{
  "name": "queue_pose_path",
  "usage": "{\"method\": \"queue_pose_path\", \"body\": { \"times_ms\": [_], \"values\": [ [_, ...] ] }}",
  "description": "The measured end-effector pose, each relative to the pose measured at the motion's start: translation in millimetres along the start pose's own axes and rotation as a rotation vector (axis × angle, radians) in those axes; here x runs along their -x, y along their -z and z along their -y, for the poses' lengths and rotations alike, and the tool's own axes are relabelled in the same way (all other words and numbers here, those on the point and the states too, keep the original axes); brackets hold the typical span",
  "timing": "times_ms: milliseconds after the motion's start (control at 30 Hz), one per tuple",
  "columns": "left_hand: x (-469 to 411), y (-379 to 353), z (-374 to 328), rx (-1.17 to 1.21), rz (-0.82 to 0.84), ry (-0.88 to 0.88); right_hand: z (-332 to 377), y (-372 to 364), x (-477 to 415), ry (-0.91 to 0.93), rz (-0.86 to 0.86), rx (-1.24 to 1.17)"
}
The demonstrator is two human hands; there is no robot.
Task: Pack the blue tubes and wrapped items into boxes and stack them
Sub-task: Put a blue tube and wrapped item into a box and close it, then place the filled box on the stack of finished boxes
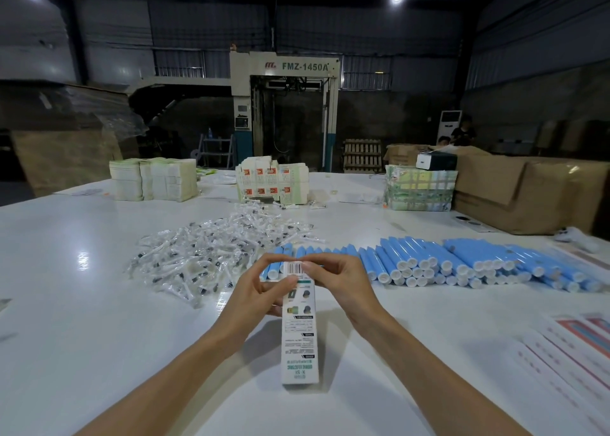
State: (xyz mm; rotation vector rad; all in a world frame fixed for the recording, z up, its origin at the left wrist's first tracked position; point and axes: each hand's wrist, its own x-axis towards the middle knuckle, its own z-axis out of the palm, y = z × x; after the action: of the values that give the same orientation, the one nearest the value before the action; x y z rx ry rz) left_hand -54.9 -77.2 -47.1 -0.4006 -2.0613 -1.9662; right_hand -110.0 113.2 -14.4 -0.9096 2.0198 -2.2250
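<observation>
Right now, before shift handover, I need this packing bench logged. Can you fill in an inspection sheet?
Surface: white table, glossy, with a glare patch at left.
Job's things: printed box in both hands; blue tubes heaped at right; wrapped items piled at left.
Clutter: printed sheets at the right edge; flat stacks, folded boxes and a taped bundle at the far side.
Grippers: left hand grips the box near its top; right hand pinches the top end.
Cables: nothing seen.
Surroundings: machine marked FMZ-1450A behind; brown cartons at right; people beyond them.
</observation>
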Motion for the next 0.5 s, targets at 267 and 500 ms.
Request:
{"method": "queue_pose_path", "body": {
  "times_ms": [267,500],
  "values": [
    [-3.1,0.8,-3.5,0.12,-0.07,-0.051,-2.4,-6.0,9.0,-0.219,0.124,-0.175],
    [-6.0,9.9,2.4,0.127,-0.082,-0.102,3.9,-15.6,21.4,-0.379,0.282,-0.083]
  ]
}}
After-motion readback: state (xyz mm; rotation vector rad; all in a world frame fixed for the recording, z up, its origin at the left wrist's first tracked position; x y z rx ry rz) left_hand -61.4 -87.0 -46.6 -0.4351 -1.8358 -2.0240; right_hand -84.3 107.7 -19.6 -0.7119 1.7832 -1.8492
